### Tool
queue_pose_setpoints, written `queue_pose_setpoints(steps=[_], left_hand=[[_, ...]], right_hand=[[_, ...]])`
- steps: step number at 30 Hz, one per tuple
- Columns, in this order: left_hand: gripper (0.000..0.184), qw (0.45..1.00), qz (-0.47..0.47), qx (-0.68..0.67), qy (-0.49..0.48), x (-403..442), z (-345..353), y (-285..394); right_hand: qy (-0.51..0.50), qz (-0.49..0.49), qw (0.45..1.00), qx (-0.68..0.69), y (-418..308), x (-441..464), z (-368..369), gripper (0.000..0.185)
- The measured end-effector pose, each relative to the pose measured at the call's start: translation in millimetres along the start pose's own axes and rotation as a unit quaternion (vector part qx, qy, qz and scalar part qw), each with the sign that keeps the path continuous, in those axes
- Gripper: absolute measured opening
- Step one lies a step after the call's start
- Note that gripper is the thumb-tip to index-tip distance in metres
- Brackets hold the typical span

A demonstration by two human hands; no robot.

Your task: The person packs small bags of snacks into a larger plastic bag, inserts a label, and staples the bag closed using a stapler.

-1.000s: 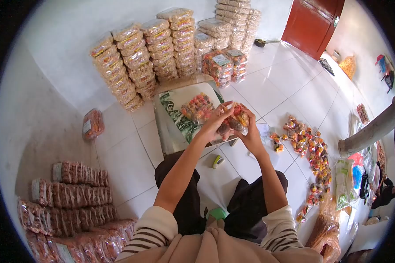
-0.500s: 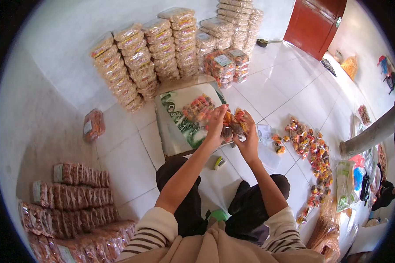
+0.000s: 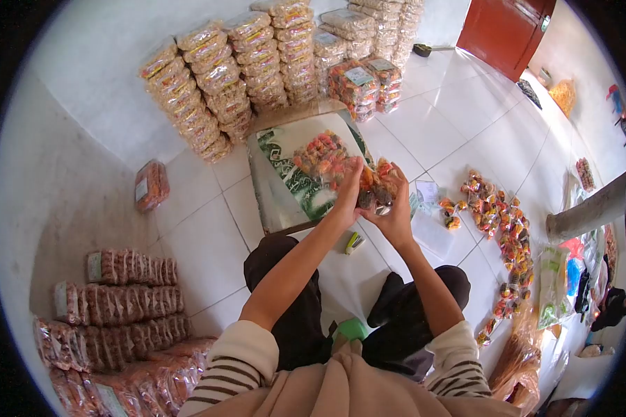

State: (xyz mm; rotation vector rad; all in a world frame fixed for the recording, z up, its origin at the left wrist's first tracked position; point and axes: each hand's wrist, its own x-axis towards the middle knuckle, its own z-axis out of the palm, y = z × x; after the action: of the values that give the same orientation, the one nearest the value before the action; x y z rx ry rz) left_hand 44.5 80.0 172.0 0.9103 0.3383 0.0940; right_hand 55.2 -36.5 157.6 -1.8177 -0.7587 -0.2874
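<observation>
Between my two hands is a cluster of small clear snack packets (image 3: 377, 193) with orange and dark brown contents. My left hand (image 3: 349, 193) presses against its left side with fingers stretched upward. On the other side, my right hand (image 3: 396, 212) curls its fingers and thumb around the cluster. Both hands are above the right front edge of a low table (image 3: 275, 198) with a green-and-white patterned top. A clear plastic bag of similar packets (image 3: 320, 153) lies on that table, just beyond my left hand. How the held packets are joined is too small to tell.
A small yellow-green tool (image 3: 355, 242) lies on the tiled floor. Loose snack packets (image 3: 511, 243) form a curved line at right, near clear plastic sheets (image 3: 432, 233). Tall stacks of bagged snacks (image 3: 188, 90) line the wall; reddish-brown packs (image 3: 122, 302) fill the lower left.
The view has shifted slightly, so the surroundings sit a little differently. My hands still hold the packet cluster, now turned a little with more of its dark contents showing.
</observation>
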Motion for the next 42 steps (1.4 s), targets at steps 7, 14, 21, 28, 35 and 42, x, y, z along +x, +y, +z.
queue_pose_setpoints(steps=[7,14,21,28,35,42], left_hand=[[0.046,0.995,0.027,0.08,-0.044,11.1,-9.7,-16.8],[0.062,0.977,-0.057,-0.061,-0.195,18.6,-26.7,-32.7],[0.053,0.761,0.302,0.471,0.327,-11.0,-92.8,-146.0],[0.042,0.695,0.373,0.543,0.286,5.2,-67.9,-152.3],[0.019,0.774,0.346,0.484,0.216,24.5,-76.8,-139.4],[0.012,0.771,0.384,0.482,0.16,22.0,-91.9,-131.4]], right_hand=[[0.011,0.019,0.999,0.03,-4.5,-2.8,0.6,0.074],[0.11,0.029,0.993,0.016,8.2,-19.8,-1.5,0.059],[0.328,0.192,0.902,0.205,62.4,-76.9,-37.8,0.052],[0.182,0.316,0.835,0.412,82.5,-123.0,-26.7,0.043],[-0.039,0.367,0.712,0.598,138.2,-92.1,8.3,0.043],[-0.014,0.336,0.834,0.439,147.8,-75.6,44.2,0.046]])
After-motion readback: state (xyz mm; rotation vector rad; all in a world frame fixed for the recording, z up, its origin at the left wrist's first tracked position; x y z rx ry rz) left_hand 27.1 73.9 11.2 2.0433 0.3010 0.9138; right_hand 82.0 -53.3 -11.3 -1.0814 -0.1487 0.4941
